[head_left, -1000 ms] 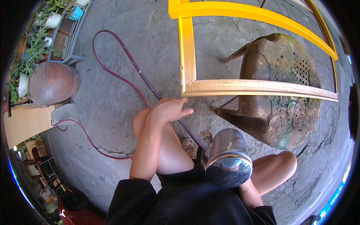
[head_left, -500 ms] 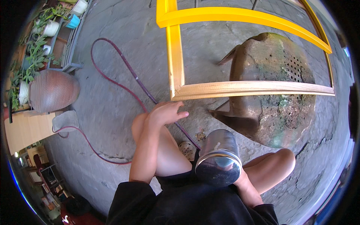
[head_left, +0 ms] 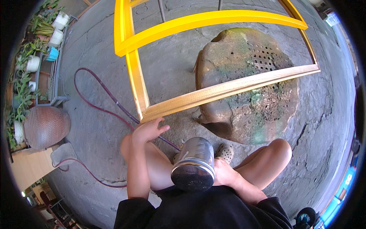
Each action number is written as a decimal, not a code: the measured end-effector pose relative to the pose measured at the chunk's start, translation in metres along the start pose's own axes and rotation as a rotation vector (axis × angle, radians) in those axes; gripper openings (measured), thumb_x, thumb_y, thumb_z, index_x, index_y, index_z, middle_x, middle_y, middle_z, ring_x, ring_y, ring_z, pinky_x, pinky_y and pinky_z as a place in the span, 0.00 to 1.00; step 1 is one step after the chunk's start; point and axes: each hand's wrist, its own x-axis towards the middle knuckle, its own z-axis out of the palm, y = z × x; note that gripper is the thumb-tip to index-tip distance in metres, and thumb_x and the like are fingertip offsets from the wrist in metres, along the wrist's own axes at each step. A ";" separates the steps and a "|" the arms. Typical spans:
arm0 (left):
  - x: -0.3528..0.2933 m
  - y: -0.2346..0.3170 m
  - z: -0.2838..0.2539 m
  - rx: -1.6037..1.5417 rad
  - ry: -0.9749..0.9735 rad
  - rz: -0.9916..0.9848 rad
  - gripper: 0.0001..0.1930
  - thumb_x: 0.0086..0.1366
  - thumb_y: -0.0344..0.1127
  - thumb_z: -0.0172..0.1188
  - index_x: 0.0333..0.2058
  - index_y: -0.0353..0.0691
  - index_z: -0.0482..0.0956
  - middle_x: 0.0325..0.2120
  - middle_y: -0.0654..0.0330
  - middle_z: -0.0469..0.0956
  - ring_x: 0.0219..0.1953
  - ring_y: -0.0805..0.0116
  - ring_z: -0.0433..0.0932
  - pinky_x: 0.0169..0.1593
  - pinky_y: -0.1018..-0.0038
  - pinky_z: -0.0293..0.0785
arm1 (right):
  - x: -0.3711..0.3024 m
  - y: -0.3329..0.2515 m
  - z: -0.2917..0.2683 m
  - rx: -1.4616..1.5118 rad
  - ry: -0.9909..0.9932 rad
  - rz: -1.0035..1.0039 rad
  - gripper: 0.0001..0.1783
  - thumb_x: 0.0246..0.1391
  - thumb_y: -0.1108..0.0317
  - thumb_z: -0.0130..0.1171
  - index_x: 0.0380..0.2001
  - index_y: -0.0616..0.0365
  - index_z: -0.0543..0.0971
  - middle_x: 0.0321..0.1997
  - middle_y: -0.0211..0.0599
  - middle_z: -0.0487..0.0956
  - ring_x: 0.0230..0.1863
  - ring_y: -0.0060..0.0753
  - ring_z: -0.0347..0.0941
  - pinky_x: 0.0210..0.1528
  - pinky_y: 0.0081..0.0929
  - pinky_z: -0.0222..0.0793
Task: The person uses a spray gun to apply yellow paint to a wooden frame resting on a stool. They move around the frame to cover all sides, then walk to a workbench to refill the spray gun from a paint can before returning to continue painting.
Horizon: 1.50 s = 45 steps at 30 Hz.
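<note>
My right hand is closed around the far side of a metal spray gun cup, its dark, shiny round end tilted toward me. The part in my fingers is hidden behind the cup. My left hand is just below the near left corner of a wooden frame, its thumb spread from the other fingers. Whether its fingertips touch the rail I cannot tell. Glossy yellow coats the frame's left and middle bars; its near rail is pale bare wood. Under the frame stands a worn, mossy stool with small square holes.
A dark red hose loops over the grey concrete floor at left and runs toward the cup. Potted plants stand on a rack beside a brown clay pot. My crossed legs frame the cup; a perforated clog shows between them.
The whole view has turned, so the frame's left side sits lower and its right side higher. The cup has shifted left, and my left hand sits closer under the frame's corner.
</note>
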 end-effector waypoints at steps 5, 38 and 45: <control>0.002 0.009 -0.009 -0.025 -0.059 -0.029 0.32 0.68 0.60 0.55 0.59 0.40 0.71 0.42 0.43 0.82 0.48 0.48 0.81 0.52 0.59 0.74 | 0.001 -0.001 0.000 -0.002 0.022 0.009 0.26 0.42 0.63 0.65 0.44 0.64 0.73 0.39 0.53 0.76 0.33 0.58 0.78 0.38 0.48 0.76; 0.011 0.005 0.002 0.061 -0.043 -0.023 0.35 0.67 0.64 0.53 0.60 0.41 0.71 0.47 0.43 0.81 0.50 0.48 0.80 0.54 0.60 0.73 | -0.001 -0.004 -0.012 -0.114 -0.017 -0.016 0.28 0.42 0.63 0.66 0.46 0.66 0.71 0.43 0.56 0.77 0.34 0.57 0.79 0.38 0.46 0.77; 0.010 0.015 -0.004 0.044 -0.072 -0.057 0.36 0.67 0.65 0.52 0.59 0.38 0.71 0.50 0.43 0.79 0.54 0.48 0.77 0.58 0.59 0.71 | -0.003 0.002 -0.006 -0.125 -0.038 0.014 0.28 0.41 0.63 0.67 0.46 0.66 0.72 0.42 0.53 0.77 0.39 0.55 0.78 0.42 0.45 0.76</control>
